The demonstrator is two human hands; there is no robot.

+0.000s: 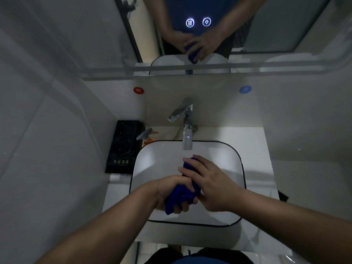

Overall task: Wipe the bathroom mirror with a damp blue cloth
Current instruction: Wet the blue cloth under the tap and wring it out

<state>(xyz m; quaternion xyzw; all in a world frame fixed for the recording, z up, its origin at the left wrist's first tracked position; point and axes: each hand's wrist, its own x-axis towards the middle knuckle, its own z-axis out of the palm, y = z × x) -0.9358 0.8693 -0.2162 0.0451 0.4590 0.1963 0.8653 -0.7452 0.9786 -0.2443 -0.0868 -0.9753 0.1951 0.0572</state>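
A dark blue cloth [181, 195] is bunched into a roll over the white basin [152, 164]. My left hand [169, 193] grips its near end from below. My right hand [207, 185] wraps its far end from above, so both hands hold the cloth between them. The mirror [266, 25] fills the wall above the counter. It reflects both forearms and the cloth, and two lit round touch icons [198, 22] glow on it.
A chrome faucet [185, 122] stands behind the basin, its spout just beyond the cloth. A black tray [123, 147] and a small pump bottle [147, 137] sit at the left on the white counter [253, 141]. Red [138, 90] and blue [245, 89] stickers mark the backsplash.
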